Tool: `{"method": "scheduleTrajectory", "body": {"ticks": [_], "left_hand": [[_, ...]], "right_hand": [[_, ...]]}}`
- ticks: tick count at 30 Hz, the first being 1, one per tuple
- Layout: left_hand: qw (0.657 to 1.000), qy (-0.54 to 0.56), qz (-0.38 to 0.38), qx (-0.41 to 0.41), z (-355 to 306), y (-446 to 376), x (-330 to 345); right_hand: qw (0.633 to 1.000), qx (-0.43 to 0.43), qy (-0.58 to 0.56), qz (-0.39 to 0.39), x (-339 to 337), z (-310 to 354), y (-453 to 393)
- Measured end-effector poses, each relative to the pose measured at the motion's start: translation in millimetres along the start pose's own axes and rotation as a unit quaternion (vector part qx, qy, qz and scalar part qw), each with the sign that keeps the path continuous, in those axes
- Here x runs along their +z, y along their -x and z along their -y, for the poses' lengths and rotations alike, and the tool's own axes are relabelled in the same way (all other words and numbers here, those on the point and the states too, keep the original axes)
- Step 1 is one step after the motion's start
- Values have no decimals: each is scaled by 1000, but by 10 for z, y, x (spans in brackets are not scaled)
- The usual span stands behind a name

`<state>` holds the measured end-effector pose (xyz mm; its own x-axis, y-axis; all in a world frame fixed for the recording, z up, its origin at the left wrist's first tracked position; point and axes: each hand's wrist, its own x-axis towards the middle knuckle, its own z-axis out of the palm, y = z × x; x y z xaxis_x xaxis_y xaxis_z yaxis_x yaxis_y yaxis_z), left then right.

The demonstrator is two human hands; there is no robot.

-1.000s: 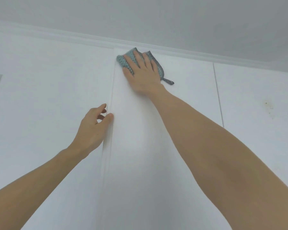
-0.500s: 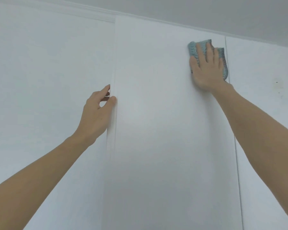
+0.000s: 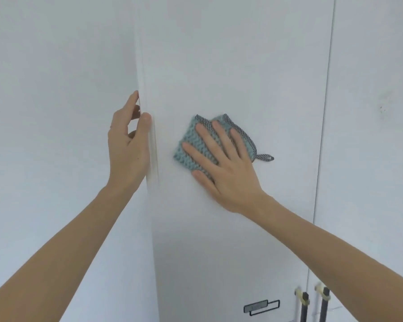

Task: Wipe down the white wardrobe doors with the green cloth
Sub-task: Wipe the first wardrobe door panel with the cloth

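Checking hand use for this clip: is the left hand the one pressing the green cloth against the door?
No, the right hand presses the green cloth flat on the door, while the left hand holds the door's edge.

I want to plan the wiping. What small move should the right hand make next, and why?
Probably slide the green cloth further down the door. The right hand presses it flat at mid-height, the left hand steadies the door edge, and much panel remains below.

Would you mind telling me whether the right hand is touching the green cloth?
Touching. The head view shows the right hand pressed flat on the green cloth, its straight fingers lying across it against the wardrobe door.
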<state>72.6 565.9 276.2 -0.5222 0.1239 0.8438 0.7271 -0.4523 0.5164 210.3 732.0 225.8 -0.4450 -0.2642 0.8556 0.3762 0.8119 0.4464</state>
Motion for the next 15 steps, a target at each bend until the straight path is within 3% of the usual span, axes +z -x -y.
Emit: {"method": "scheduleTrajectory", "body": {"ticks": [9, 15], "left_hand": [[996, -26, 37, -83, 713, 1366, -304], [991, -34, 62, -118, 910, 1819, -460]], "right_hand": [[991, -47, -20, 127, 687, 1469, 2606], [975, -132, -15, 180, 644, 1428, 2871]]}}
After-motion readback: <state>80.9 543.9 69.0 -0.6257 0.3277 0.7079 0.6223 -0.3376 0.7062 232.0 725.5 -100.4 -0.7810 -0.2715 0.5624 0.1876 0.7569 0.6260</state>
